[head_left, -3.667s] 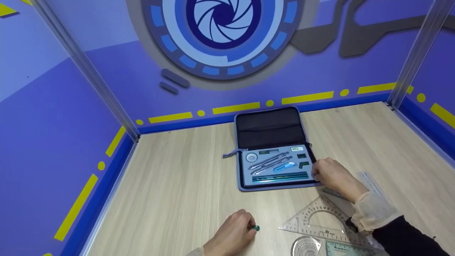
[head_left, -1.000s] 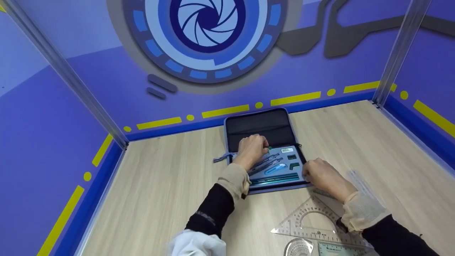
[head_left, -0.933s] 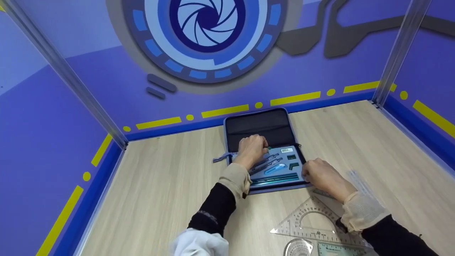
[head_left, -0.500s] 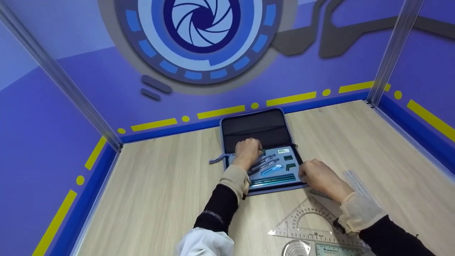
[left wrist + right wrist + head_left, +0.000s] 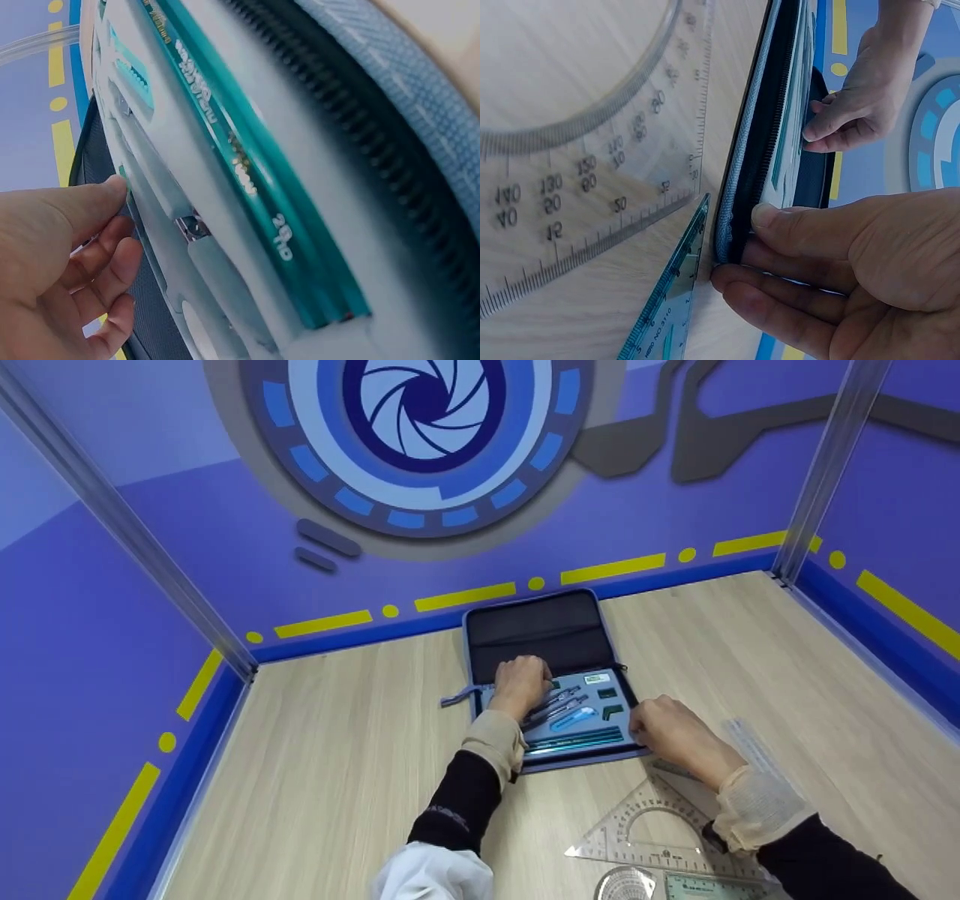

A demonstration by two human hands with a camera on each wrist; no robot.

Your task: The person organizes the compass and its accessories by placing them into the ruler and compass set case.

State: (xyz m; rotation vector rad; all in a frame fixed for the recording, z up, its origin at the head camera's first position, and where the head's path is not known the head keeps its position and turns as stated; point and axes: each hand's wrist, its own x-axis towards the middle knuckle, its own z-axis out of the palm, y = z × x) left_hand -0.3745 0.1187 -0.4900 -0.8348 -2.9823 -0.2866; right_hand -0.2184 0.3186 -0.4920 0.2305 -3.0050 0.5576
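A blue zip case (image 5: 540,622) lies unzipped against the back wall, its black lid laid back. Its grey insert (image 5: 545,734) holds teal pencils (image 5: 577,740), two compasses, a light blue cutter (image 5: 574,718), a white eraser (image 5: 597,679) and small dark green pieces. My left hand (image 5: 519,688) reaches over the insert's upper left. Its thumb and fingers are at a small green piece (image 5: 124,178) in a slot, seemingly pinching it; most of it is hidden. My right hand (image 5: 679,736) grips the case's right edge near the front corner, thumb above and fingers around the rim.
In front of the case lie a clear set square (image 5: 600,840), a round protractor (image 5: 626,883) and a greenish template (image 5: 705,887). A clear ruler (image 5: 754,746) lies beyond the right forearm. Purple walls close off the back and sides.
My left hand has come from the table, where it held a small green thing, to the insert's upper left. It has shifted slightly in the last second. The right hand keeps its grip.
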